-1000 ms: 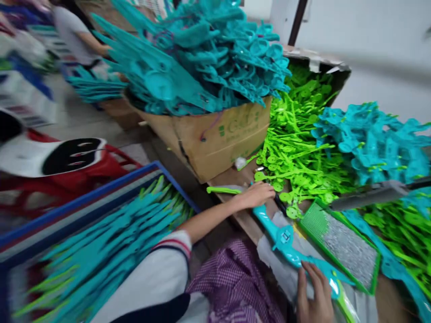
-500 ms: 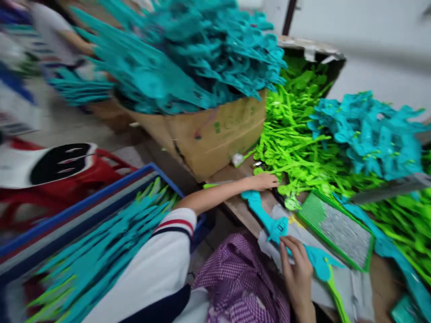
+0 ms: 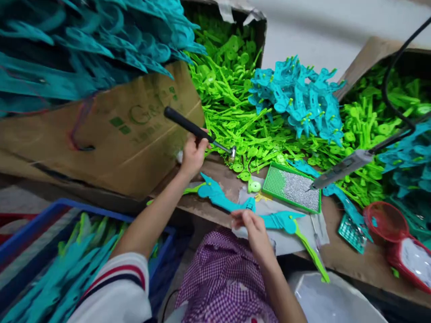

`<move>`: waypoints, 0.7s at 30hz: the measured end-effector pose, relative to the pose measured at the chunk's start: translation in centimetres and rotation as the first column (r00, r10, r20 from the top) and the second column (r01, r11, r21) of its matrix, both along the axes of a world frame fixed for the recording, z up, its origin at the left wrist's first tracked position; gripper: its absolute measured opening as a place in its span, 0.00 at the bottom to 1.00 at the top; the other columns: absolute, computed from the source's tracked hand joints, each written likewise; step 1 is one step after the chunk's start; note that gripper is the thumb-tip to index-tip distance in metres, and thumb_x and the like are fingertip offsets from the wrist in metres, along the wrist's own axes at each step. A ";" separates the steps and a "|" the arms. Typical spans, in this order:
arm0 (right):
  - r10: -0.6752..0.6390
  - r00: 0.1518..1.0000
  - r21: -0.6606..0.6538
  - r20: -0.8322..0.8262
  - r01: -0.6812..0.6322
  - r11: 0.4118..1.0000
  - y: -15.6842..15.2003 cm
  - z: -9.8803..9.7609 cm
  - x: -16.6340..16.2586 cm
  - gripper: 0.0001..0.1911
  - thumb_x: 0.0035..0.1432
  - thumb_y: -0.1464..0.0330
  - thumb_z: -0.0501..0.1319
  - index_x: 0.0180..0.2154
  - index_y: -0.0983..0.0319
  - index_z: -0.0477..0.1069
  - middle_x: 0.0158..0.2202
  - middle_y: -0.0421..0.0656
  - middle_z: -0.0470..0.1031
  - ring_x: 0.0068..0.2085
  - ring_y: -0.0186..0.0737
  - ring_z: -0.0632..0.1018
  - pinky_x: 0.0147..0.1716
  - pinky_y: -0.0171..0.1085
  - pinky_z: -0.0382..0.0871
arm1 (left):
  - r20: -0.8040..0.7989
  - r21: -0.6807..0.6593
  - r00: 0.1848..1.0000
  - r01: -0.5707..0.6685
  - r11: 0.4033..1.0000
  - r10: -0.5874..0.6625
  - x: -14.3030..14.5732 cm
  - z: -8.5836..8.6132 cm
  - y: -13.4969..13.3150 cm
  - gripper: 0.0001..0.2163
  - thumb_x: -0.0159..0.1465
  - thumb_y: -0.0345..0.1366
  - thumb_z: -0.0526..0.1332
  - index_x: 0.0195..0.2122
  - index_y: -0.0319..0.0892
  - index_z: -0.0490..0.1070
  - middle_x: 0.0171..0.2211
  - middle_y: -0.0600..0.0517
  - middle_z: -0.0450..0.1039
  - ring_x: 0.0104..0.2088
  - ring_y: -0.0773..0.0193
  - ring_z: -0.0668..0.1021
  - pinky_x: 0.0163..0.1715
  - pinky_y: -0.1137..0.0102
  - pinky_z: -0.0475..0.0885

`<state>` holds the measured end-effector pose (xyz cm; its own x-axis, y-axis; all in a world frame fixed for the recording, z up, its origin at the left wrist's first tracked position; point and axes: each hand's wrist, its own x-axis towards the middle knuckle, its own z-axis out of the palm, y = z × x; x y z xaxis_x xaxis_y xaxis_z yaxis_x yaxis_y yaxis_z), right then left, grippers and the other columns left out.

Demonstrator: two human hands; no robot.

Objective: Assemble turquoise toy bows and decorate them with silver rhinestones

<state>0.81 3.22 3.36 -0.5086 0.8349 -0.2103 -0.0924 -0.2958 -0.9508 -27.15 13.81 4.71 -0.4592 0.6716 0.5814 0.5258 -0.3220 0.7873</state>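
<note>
One black-handled hammer (image 3: 188, 126), gripped in left hand (image 3: 194, 155) above workbench (image 3: 220, 172). Right hand (image 3: 253, 226) curls over turquoise plastic assembly (image 3: 276, 221), grip undetermined. Hammer probably stiff, head-heavy; best held by handle.

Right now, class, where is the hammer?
In the head view, the hammer is just left of centre, held in the left hand, its handle overlapping the carton and its head by the green parts.

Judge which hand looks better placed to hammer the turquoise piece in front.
Probably the left hand: it holds the black-handled hammer, near the turquoise piece. The right hand, by that piece with no tool visible, seems better suited to steadying it.
</note>
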 end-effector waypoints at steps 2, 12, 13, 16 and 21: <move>-0.025 0.973 -0.167 -0.228 -0.014 0.986 1.5 1.1 -1.9 0.30 0.63 0.43 0.53 0.48 0.58 0.77 0.43 0.46 0.80 0.41 0.40 0.79 0.41 0.38 0.73 | -0.266 0.080 0.964 0.023 0.996 -0.001 3.3 0.1 -3.4 0.13 0.70 0.42 0.58 0.52 0.43 0.70 0.44 0.47 0.73 0.40 0.62 0.78 0.44 0.66 0.76; -0.442 0.826 -0.290 -0.348 0.354 0.889 2.3 1.1 3.4 0.14 0.58 0.56 0.66 0.39 0.58 0.71 0.25 0.33 0.66 0.26 0.29 0.70 0.27 0.29 0.66 | -0.720 0.069 0.559 0.649 0.758 -0.412 15.9 -5.6 -11.7 0.22 0.66 0.24 0.60 0.61 0.41 0.65 0.53 0.43 0.71 0.57 0.56 0.76 0.55 0.61 0.77; -0.467 0.832 -0.227 -0.300 0.413 0.882 1.7 0.7 5.2 0.13 0.60 0.57 0.66 0.40 0.57 0.70 0.24 0.32 0.64 0.24 0.28 0.68 0.26 0.29 0.64 | -0.732 -0.002 0.486 0.699 0.715 -0.477 16.7 -5.8 -11.8 0.22 0.66 0.24 0.60 0.61 0.41 0.64 0.54 0.43 0.71 0.58 0.56 0.75 0.57 0.61 0.76; -0.439 0.897 -0.013 -0.042 0.439 0.898 -1.0 -1.0 11.3 0.15 0.61 0.56 0.65 0.44 0.57 0.68 0.26 0.32 0.66 0.22 0.29 0.68 0.26 0.32 0.66 | -0.776 -0.170 0.250 0.801 0.574 -0.579 18.4 -5.9 -12.0 0.20 0.69 0.25 0.57 0.61 0.42 0.66 0.55 0.45 0.73 0.59 0.62 0.74 0.62 0.62 0.69; -0.545 0.699 0.336 0.463 0.430 0.838 -6.4 -4.1 19.3 0.14 0.64 0.56 0.60 0.44 0.58 0.68 0.26 0.35 0.68 0.26 0.35 0.70 0.29 0.34 0.63 | -0.702 -0.410 0.312 0.559 0.721 -0.640 17.9 -6.7 -10.6 0.23 0.69 0.40 0.62 0.65 0.47 0.64 0.58 0.40 0.69 0.61 0.50 0.70 0.60 0.52 0.66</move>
<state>20.16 -3.21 -0.76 0.1237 0.9842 -0.1270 0.3510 -0.1631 -0.9221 -9.23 3.23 -2.01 0.6789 0.6246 0.3860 0.5892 -0.7771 0.2212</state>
